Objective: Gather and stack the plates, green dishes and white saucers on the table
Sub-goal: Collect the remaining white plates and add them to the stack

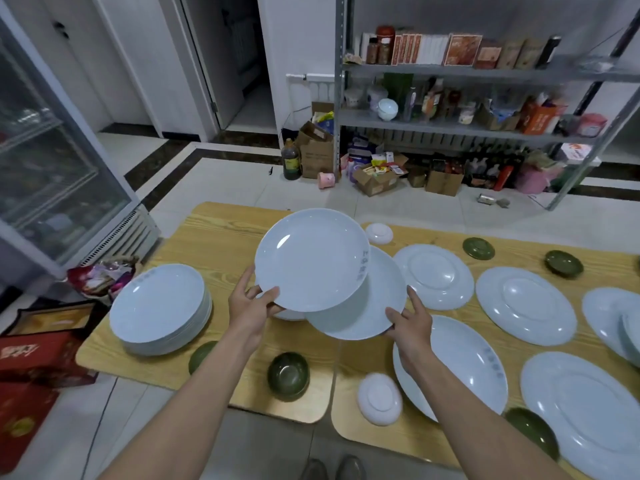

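My left hand (254,304) grips the near rim of a white plate (311,259) held tilted above the table. My right hand (410,322) holds a second white plate (374,306) just under it, partly covered by the first. A stack of white plates (159,308) stands at the left. More white plates lie face down at the right (434,277) (526,304) and near me (450,365). Green dishes (288,375) (478,248) (563,264) and white saucers (380,398) (379,233) are scattered about.
Two wooden tables (221,237) stand side by side with a gap between them. A glass-door fridge (52,168) is at the left, red boxes (38,355) on the floor beside it. Cluttered metal shelves (485,126) and cardboard boxes line the far wall.
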A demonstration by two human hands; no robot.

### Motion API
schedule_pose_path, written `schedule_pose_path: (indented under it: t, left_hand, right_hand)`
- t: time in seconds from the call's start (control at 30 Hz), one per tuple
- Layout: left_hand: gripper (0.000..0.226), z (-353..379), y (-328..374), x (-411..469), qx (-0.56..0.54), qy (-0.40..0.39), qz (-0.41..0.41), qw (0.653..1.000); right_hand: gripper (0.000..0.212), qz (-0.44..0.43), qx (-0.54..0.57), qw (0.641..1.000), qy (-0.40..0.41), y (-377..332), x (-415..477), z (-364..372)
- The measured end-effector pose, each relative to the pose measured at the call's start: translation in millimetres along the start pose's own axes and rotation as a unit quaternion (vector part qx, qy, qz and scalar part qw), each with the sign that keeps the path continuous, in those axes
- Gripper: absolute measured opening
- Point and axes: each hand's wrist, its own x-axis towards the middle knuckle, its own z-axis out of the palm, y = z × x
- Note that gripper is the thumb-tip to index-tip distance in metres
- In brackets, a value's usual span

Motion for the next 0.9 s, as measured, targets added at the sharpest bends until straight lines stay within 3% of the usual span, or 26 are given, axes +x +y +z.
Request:
schedule_pose_path:
  t: [0.5, 0.9]
  left_hand:
    - [0.087, -16, 6, 54, -0.007, 0.007, -0.016, 1.0]
    - [0.083, -40, 14, 109, 0.017, -0.004, -0.043, 0.999]
  right_hand:
    - [0.08, 0.028, -0.033, 0.998, -0.038, 23, 41, 53]
    - [0.083, 0.074, -0.078, 0.994, 0.015, 58, 64, 104]
